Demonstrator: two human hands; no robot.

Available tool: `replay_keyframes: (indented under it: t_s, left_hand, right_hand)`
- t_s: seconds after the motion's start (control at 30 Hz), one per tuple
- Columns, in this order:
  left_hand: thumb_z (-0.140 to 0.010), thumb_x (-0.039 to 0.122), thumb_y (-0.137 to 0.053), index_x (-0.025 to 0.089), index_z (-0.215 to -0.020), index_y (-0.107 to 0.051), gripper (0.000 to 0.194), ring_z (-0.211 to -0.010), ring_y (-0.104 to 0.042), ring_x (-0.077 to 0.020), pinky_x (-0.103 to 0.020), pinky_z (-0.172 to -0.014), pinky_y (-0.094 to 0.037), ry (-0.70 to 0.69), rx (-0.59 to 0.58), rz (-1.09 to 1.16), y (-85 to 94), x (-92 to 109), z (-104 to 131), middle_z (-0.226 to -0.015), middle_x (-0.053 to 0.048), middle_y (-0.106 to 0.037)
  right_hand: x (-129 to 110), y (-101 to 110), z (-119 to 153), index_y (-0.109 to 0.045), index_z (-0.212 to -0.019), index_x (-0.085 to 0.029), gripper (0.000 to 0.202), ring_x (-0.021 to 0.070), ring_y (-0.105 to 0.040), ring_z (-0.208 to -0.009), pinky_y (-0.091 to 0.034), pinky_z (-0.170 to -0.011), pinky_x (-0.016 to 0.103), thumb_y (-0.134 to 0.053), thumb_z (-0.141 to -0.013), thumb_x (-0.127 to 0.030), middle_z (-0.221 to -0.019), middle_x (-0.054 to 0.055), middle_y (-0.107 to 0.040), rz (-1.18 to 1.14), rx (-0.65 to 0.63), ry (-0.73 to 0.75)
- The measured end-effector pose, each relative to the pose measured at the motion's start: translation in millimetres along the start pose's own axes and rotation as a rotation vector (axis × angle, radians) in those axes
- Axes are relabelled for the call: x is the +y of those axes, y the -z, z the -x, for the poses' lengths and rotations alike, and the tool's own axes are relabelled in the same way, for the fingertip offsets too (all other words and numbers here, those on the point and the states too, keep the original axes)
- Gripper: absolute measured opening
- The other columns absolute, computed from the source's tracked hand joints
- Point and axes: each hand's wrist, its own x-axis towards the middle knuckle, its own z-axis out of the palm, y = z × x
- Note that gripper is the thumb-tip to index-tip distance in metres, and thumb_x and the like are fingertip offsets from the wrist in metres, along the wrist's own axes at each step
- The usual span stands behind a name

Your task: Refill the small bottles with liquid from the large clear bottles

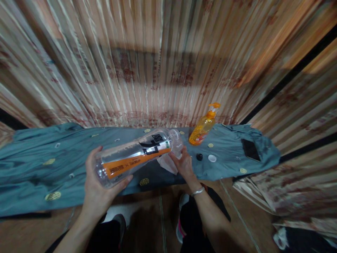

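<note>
Large clear bottle [139, 156] held aslant above the cloth-covered table [28, 177]

We have our left grip [97, 193] closed around the broad base of the bottle, fingers on the far side and thumb on the near side. The bottle lies tilted in the air, its orange label [137, 162] facing up and its neck pointing toward our right grip [186, 166]. That one is closed on a small clear container [178, 148] at the bottle's neck; we cannot tell whether the two are joined or merely touching. Below them, we see a crumpled white sheet [168, 164] on the table. To the right stands a pump bottle [201, 131] of orange liquid, with a small black object [199, 157] and a white disc [212, 158] side by side in front of it. Farther right lies a dark, flat, phone-like object [251, 150]. We wear a silvery bracelet [198, 192] on the right wrist.
</note>
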Motion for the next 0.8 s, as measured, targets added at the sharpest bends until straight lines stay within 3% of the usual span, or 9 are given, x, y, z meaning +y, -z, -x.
replay_keyframes:
  t_s: [0.3,0.5,0.63,0.8]
  left_hand:
    - [-0.044,0.062,-0.092,0.025,-0.144,-0.05,0.115,-0.11,-0.067,-0.0349,-0.058,-0.096,-0.059,-0.022,0.002,0.002,-1.6,0.6,-0.1,-0.129,-0.01,-0.061]
    - [-0.044,0.057,-0.093,0.024,-0.144,-0.05,0.113,-0.101,-0.068,-0.0307,-0.05,-0.087,-0.063,-0.023,-0.009,0.046,-4.1,2.8,0.2,-0.123,-0.009,-0.061]
    - [-0.043,0.059,-0.092,0.025,-0.144,-0.05,0.114,-0.103,-0.067,-0.0316,-0.054,-0.092,-0.061,-0.007,0.003,0.026,-4.6,5.4,-0.1,-0.123,-0.009,-0.06]
    - [-0.044,0.058,-0.093,0.022,-0.143,-0.048,0.115,-0.108,-0.067,-0.0332,-0.056,-0.095,-0.06,0.016,-0.013,0.045,-4.3,4.2,-0.7,-0.127,-0.011,-0.06]
  right_hand:
    - [-2.9,-1.7,-1.5,-0.059,-0.123,-0.022,0.054,0.034,-0.077,-0.094,-0.063,-0.081,0.049,-0.08,-0.079,-0.043,-0.105,0.013,-0.079,0.015,0.01,-0.033]
    - [-4.6,-6.2,1.7,-0.06,-0.116,-0.022,0.046,0.0332,-0.077,-0.086,-0.062,-0.075,0.047,-0.079,-0.081,-0.046,-0.094,0.01,-0.078,0.005,0.014,-0.047]
    - [-3.7,-9.3,3.4,-0.058,-0.117,-0.026,0.042,0.0318,-0.077,-0.084,-0.063,-0.074,0.047,-0.076,-0.083,-0.044,-0.095,0.008,-0.078,-0.026,0.004,-0.046]
    - [-6.6,-6.9,2.4,-0.057,-0.118,-0.023,0.043,0.0328,-0.078,-0.084,-0.063,-0.075,0.046,-0.076,-0.083,-0.041,-0.096,0.01,-0.079,-0.023,-0.012,-0.078]
